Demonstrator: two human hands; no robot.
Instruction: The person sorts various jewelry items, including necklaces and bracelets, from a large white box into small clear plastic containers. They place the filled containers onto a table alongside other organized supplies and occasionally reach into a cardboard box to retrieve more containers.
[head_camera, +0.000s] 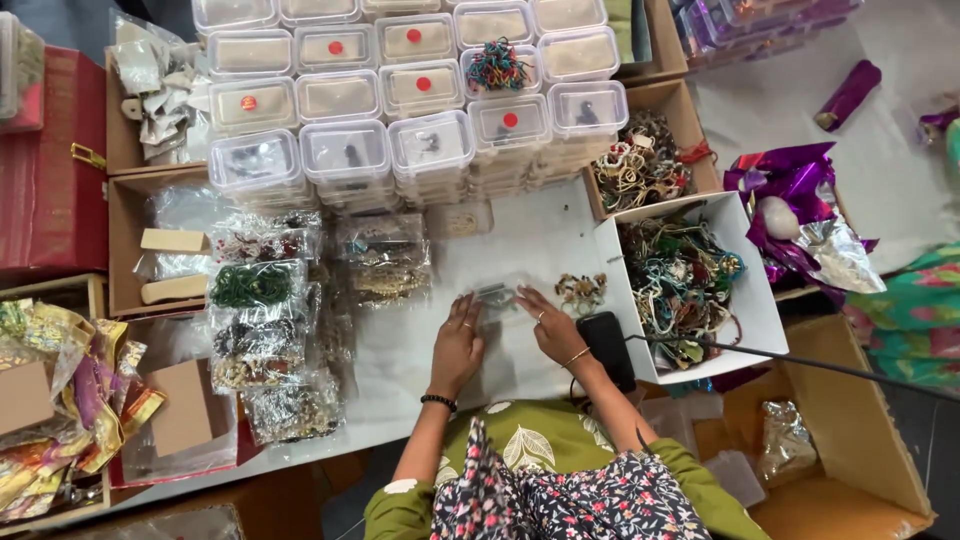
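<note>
Head view, looking straight down on a white work table (540, 240). Left hand (457, 347) lay palm down, fingers spread and slack, fingertips touching the near edge of a small clear plastic packet (497, 298). Right hand (548, 327) rested flat too, loose, fingertips on the packet's right side; gripped nothing, only pressed. Packet sat mid-table between both hands, contents too small to tell. Just right of it lay a little heap of beaded jewellery (581, 291), apart from the fingers. Black phone-like device (606, 348) lay beside the right wrist, touching a white open box (760, 310) heaped with tangled bead strings. Behind the packet stood stacks of clear lidded containers (420, 110), some with red dots. To the left lay rows of cellophane bags of jewellery (262, 300). Purple foil wrapping (790, 180) lay far right.
</note>
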